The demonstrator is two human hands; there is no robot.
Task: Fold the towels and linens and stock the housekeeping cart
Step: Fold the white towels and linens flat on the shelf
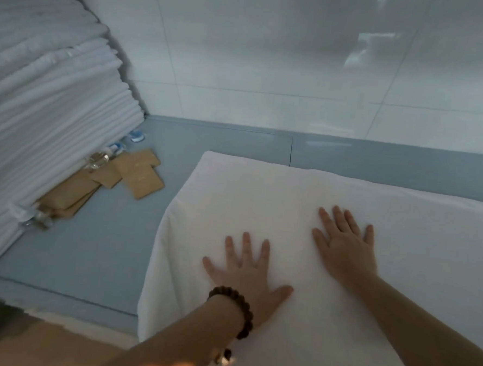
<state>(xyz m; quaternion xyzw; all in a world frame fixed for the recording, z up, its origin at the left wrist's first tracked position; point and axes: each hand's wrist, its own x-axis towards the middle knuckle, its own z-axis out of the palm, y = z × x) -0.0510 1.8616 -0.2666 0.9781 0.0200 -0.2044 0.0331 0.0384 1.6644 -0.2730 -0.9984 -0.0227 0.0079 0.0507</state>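
Observation:
A white linen (pixel 262 195) lies spread flat on the blue-grey table (pixel 88 258), reaching from the middle to the right edge of the view. My left hand (pixel 247 271), with a dark bead bracelet on its wrist, presses flat on the cloth near its left side, fingers spread. My right hand (pixel 344 245) lies flat on the cloth a little farther back and to the right, fingers also straight and spread. Neither hand grips anything.
A tall stack of folded white linens (pixel 49 109) leans at the left. At its foot lie several brown packets (pixel 133 173) and small clear bottles (pixel 97 160). A white tiled wall (pixel 270 57) stands behind the table.

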